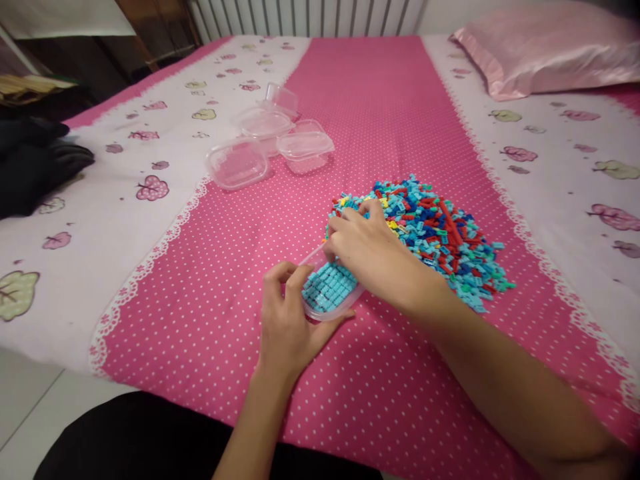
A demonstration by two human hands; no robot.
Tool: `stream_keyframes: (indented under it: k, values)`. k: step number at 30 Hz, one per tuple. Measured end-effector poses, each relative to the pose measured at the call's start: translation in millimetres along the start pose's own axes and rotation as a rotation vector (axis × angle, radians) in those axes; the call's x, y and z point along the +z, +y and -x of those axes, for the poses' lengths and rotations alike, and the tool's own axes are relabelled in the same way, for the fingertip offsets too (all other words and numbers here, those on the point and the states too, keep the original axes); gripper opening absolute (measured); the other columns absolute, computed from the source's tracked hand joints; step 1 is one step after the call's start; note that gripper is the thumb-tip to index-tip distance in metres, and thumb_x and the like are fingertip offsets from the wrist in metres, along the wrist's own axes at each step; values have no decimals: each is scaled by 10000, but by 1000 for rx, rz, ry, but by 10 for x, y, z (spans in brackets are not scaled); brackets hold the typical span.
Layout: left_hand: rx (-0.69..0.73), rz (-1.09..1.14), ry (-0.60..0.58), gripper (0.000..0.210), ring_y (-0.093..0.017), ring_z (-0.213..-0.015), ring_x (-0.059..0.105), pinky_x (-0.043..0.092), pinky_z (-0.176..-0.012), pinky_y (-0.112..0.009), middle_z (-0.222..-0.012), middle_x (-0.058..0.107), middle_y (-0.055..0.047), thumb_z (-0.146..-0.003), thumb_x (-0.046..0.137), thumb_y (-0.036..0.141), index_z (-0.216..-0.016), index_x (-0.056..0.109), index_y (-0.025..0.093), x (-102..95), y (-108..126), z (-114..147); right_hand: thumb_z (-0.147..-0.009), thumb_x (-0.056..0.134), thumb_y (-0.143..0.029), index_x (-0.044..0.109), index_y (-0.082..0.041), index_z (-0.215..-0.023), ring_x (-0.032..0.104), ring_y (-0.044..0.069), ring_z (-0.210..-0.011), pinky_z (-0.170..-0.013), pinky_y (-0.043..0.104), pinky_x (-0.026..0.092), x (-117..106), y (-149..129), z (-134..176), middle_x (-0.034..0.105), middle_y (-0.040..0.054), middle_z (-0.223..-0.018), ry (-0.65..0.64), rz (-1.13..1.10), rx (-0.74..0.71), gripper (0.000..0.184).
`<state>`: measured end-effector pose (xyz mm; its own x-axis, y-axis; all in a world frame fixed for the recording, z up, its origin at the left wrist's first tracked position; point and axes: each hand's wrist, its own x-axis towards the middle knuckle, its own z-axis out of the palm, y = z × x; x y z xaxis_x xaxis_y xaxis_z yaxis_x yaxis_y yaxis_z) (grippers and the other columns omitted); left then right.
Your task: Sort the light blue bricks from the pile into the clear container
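Observation:
A clear plastic container point(321, 316) rests on the bed, with light blue toy bricks point(327, 288) packed in neat rows inside it. My left hand point(290, 313) grips its near left side, fingers on the left rim and thumb stretched along the near edge. Over the container's far right part is my right hand point(364, 247), palm down with its fingers bent. Its fingertips dip at the far rim, and whatever they hold is hidden. Just beyond my right hand spreads a loose pile of small bricks point(425, 227) in light blue, dark blue, red, yellow and green.
Several clear containers and lids point(237, 163) lie in a group farther back. A pink pillow point(550, 50) is at the far right. Dark cloth point(40, 163) lies on the left. The dotted pink bedspread point(200, 320) ends at a front edge near my legs.

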<state>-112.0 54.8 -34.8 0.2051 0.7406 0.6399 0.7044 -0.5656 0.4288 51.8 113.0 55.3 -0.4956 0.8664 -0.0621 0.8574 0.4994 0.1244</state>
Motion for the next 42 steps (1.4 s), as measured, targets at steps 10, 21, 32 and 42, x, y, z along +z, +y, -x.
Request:
stream_keyframes:
  k: [10, 21, 32, 42]
  values:
    - [11, -6, -10, 783, -273, -1088, 541, 555, -914, -451, -1176, 507, -112, -754, 827, 637, -1325, 520, 198, -7, -2, 2, -1035, 441, -84, 760, -160, -1054, 610, 292, -1138, -961, 426, 300, -166, 37, 65, 740, 116, -1168, -127, 9, -27, 329]
    - [23, -90, -59, 647, -300, -1089, 522, 518, -893, -476, -1237, 480, -144, -780, 793, 654, -1201, 613, 196, -1, 2, 25, -1018, 484, -81, 757, -168, -1068, 607, 277, -1109, -860, 367, 319, -144, 76, 70, 729, 120, -1146, -91, -45, -69, 291]
    - [28, -93, -65, 614, -293, -1042, 519, 506, -879, -481, -1230, 481, -145, -784, 793, 644, -1163, 629, 191, 6, 10, 13, -975, 539, -85, 738, -176, -911, 620, 208, -981, -820, 321, 379, -21, 238, 109, 722, 79, -1003, -42, -218, -114, 229]
    - [25, -94, -83, 607, -305, -1076, 519, 497, -906, -487, -1234, 474, -143, -785, 800, 629, -1165, 626, 190, -10, 12, 7, -926, 570, -61, 761, -172, -964, 640, 220, -1008, -924, 340, 436, -16, 286, 139, 735, 106, -1088, -24, -221, -70, 224]
